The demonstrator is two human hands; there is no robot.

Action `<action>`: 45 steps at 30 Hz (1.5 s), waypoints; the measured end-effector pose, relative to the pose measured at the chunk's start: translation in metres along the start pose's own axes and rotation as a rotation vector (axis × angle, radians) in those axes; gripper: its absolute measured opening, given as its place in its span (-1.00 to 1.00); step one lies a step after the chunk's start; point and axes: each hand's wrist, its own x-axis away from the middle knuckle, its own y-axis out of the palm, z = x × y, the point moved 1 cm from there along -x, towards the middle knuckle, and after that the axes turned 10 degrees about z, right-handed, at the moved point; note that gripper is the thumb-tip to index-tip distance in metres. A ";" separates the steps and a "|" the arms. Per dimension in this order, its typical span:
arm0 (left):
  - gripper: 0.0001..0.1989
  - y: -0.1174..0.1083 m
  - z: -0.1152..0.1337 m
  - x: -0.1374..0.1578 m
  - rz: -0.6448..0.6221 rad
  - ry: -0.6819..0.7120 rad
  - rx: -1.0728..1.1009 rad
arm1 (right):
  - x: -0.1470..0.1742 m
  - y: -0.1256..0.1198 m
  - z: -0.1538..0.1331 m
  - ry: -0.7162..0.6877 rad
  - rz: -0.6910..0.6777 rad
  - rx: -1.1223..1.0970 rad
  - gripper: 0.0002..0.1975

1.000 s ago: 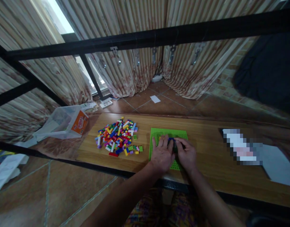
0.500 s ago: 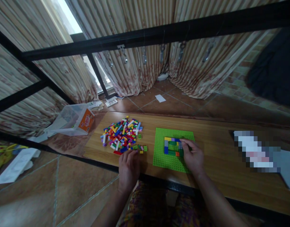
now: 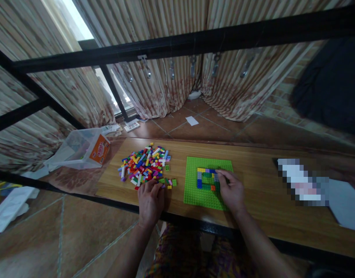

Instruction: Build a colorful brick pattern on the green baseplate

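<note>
A green studded baseplate (image 3: 191,195) lies on the wooden table, carrying a squarish outline of building bricks (image 3: 199,181) in yellow, grey, blue, green and orange. At its upper right corner my right hand (image 3: 232,191) pinches a brick, whose colour the fingers mostly hide. My left hand (image 3: 150,201) rests at the near edge of a heap of loose bricks (image 3: 145,164), fingers curled and thumb drawn in. Whatever lies between those fingertips is too small to make out. A few bricks, one lime green (image 3: 174,182), lie just right of the left hand.
Left of the heap stands a clear plastic box (image 3: 78,148) with an orange label. White sheets (image 3: 347,202) and a blurred-out item lie at the table's right end. A black metal rail (image 3: 177,46) with hanging clips crosses before striped curtains (image 3: 162,88).
The whole view has shifted slightly, moving the scene left. My left hand's fingers have closed a little more at the heap's edge. The right hand stays at the same corner of the brick outline.
</note>
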 end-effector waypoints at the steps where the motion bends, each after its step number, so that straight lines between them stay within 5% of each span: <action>1: -0.82 0.000 0.000 -0.001 0.000 0.004 -0.011 | 0.000 0.000 0.000 0.004 -0.003 -0.002 -0.73; 6: -0.83 -0.003 0.004 -0.003 0.017 0.018 0.012 | 0.000 0.001 0.000 0.016 -0.001 -0.016 -0.73; 11: -0.86 -0.002 0.032 -0.011 0.016 0.013 0.265 | -0.001 0.001 -0.004 0.011 0.008 -0.016 -0.74; 15: -0.89 0.014 0.068 -0.025 -0.029 -0.019 0.450 | -0.001 0.001 -0.005 0.008 0.008 -0.015 -0.74; 23: -0.94 0.056 0.119 -0.037 -0.044 -0.064 0.391 | -0.002 0.001 -0.010 -0.003 -0.006 -0.001 -0.74; 45: -0.87 0.065 0.138 -0.038 -0.068 -0.152 0.139 | -0.003 0.002 -0.011 -0.024 0.000 -0.014 -0.75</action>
